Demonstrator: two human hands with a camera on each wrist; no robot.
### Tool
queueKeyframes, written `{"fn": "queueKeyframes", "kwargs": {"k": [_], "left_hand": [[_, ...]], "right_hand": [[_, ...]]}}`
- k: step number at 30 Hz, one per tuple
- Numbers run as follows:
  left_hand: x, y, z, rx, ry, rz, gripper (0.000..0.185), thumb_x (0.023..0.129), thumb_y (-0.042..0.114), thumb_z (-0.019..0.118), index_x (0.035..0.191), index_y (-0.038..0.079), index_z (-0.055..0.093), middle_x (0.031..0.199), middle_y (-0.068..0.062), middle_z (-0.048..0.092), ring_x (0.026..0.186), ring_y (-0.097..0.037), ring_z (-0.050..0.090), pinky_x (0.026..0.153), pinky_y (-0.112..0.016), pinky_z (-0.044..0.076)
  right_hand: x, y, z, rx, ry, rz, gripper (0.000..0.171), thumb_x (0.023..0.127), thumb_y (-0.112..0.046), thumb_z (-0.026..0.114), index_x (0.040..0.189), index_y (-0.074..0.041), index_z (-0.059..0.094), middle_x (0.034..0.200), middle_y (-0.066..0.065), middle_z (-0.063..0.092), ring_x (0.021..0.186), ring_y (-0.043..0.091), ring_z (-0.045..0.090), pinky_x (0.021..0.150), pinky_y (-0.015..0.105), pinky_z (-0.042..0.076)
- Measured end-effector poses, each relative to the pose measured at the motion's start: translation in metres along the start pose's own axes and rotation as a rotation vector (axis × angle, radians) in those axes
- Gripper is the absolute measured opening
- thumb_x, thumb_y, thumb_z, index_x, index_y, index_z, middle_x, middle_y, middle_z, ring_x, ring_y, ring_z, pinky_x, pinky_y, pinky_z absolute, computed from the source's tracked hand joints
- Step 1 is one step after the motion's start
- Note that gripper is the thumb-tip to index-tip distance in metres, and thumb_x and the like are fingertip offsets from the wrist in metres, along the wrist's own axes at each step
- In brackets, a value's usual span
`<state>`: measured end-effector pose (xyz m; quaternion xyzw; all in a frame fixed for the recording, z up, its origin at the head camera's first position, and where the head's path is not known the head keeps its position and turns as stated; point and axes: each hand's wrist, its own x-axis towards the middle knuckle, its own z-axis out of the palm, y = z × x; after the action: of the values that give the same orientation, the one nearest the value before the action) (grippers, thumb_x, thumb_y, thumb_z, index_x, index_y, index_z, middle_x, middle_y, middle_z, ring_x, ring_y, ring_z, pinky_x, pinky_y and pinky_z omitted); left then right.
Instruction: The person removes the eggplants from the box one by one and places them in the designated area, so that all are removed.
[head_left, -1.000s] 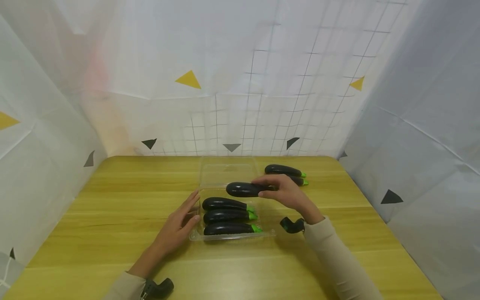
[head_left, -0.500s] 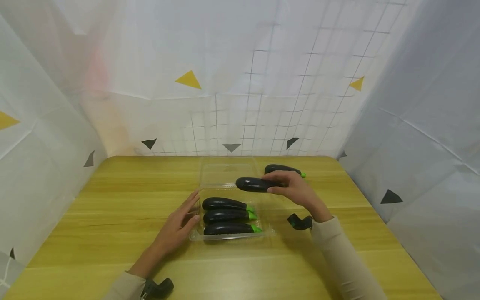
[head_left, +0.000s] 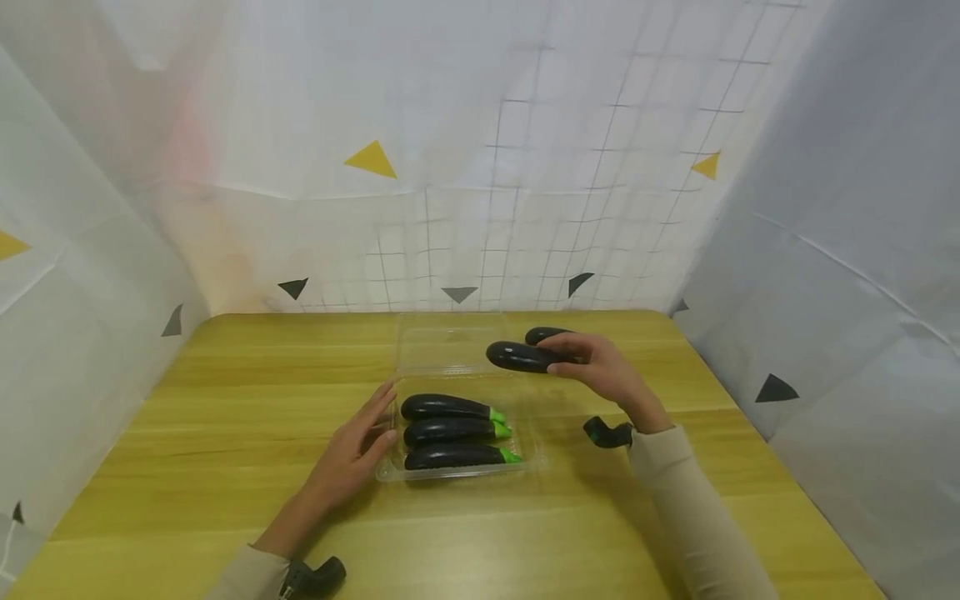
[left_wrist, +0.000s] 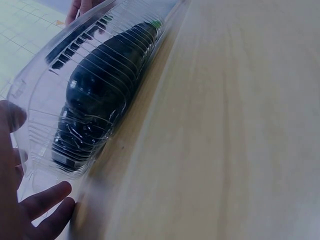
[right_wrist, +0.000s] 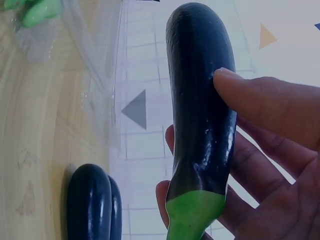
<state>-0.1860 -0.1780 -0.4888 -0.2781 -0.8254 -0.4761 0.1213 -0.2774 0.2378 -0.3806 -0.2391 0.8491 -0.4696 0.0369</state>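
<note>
My right hand (head_left: 602,368) holds a dark eggplant (head_left: 517,357) in the air, right of the clear plastic container's raised lid (head_left: 453,348). In the right wrist view the thumb presses one side of this eggplant (right_wrist: 202,100), its green stem end pointing down, with fingers behind. Three more eggplants (head_left: 453,431) lie side by side in the container (head_left: 461,475), green ends to the right. My left hand (head_left: 348,450) rests at the container's left wall, fingers fairly straight. Through the wall in the left wrist view shows an eggplant (left_wrist: 102,80).
Beyond the right hand another eggplant (head_left: 545,334) lies on the wooden table (head_left: 247,400), partly covered by that hand. Two lying eggplants (right_wrist: 89,202) appear in the right wrist view. White sheets with coloured triangles enclose the back and sides.
My right hand has carried the eggplant to the right and back, from over the container toward the eggplants on the table. The left hand stays put; the head view shifts slightly.
</note>
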Motion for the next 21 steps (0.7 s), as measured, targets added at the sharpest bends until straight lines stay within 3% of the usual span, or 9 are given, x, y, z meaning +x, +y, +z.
{"fn": "queueKeyframes", "kwargs": {"k": [11, 18, 21], "left_hand": [[0.000, 0.001, 0.001, 0.007, 0.010, 0.015, 0.061, 0.107, 0.010, 0.058, 0.163, 0.013, 0.035, 0.169, -0.012, 0.027, 0.131, -0.034, 0.058, 0.105, -0.052, 0.049], [-0.001, 0.002, 0.001, 0.005, 0.015, 0.009, 0.061, 0.106, 0.009, 0.060, 0.163, 0.012, 0.036, 0.169, -0.011, 0.028, 0.130, -0.033, 0.058, 0.106, -0.054, 0.048], [-0.001, 0.001, 0.001, 0.015, 0.017, 0.003, 0.061, 0.106, 0.009, 0.060, 0.163, 0.012, 0.036, 0.169, -0.010, 0.028, 0.130, -0.033, 0.059, 0.107, -0.054, 0.047]], "right_hand": [[-0.012, -0.027, -0.009, -0.028, 0.018, 0.020, 0.039, 0.098, -0.002, 0.071, 0.136, 0.005, 0.065, 0.138, 0.025, 0.061, 0.123, 0.042, 0.060, 0.097, 0.055, 0.053], [-0.004, 0.017, -0.019, -0.061, 0.039, 0.010, 0.040, 0.097, -0.015, 0.076, 0.136, -0.008, 0.070, 0.141, 0.015, 0.062, 0.127, 0.036, 0.059, 0.103, 0.055, 0.049], [-0.004, 0.022, -0.022, -0.078, 0.042, 0.012, 0.040, 0.098, -0.017, 0.076, 0.136, -0.008, 0.070, 0.143, 0.016, 0.060, 0.129, 0.037, 0.057, 0.104, 0.057, 0.048]]}}
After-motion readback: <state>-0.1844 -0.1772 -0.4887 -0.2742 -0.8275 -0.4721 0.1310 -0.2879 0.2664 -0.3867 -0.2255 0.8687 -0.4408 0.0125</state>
